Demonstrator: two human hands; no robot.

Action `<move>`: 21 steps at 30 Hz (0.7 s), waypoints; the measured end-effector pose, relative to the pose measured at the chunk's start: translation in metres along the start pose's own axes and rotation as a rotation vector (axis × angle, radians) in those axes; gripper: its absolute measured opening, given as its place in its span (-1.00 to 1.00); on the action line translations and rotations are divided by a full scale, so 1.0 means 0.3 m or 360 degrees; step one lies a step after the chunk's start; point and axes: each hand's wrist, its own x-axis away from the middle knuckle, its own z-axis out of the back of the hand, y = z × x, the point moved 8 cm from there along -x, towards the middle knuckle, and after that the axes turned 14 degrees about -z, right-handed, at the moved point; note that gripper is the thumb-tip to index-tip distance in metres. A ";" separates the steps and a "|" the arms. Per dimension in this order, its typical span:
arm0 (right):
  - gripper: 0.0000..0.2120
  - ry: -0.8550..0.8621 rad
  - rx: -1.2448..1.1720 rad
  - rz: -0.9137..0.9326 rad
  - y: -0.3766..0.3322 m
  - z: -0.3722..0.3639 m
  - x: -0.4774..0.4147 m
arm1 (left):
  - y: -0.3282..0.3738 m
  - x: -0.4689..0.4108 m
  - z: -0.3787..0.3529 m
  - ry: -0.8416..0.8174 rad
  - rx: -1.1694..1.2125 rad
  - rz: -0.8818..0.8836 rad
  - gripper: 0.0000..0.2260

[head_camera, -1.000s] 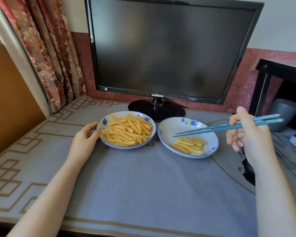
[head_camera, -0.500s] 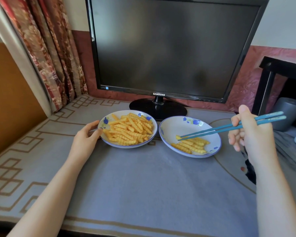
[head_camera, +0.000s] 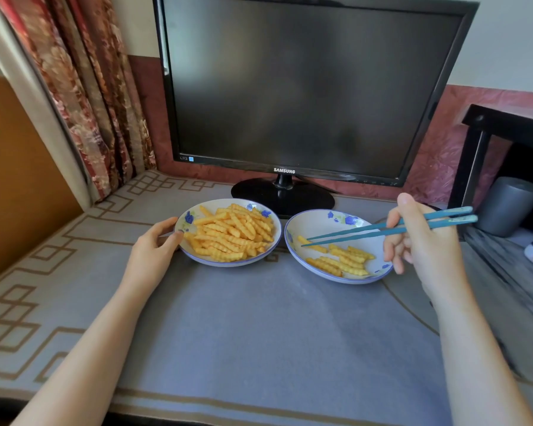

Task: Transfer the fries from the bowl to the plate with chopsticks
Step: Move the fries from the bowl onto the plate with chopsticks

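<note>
Before the monitor [head_camera: 305, 87], the left hand [head_camera: 154, 250] grips the nine o'clock rim of a round glazed bowl [head_camera: 194, 214] heaped with crinkled fries [head_camera: 234, 235]. The right hand [head_camera: 425, 250] pinches two slim teal chopsticks [head_camera: 366, 232], tips at one fry [head_camera: 314, 245] at nine o'clock on the matching plate [head_camera: 317, 221].

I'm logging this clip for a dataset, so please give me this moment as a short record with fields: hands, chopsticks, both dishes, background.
left hand: holds the rim of the left dish
right hand: holds the blue chopsticks
chopstick tips: over the right dish, at a lone fry near its left side
left dish: heaped with crinkle fries
right dish: few fries, mostly bare
background: dark monitor behind both dishes
</note>
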 end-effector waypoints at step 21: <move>-0.58 0.0066 -0.0446 -0.0003 -0.025 -0.111 0.093 | -0.015 -0.007 0.000 0.0000 -0.0001 0.0012 -0.71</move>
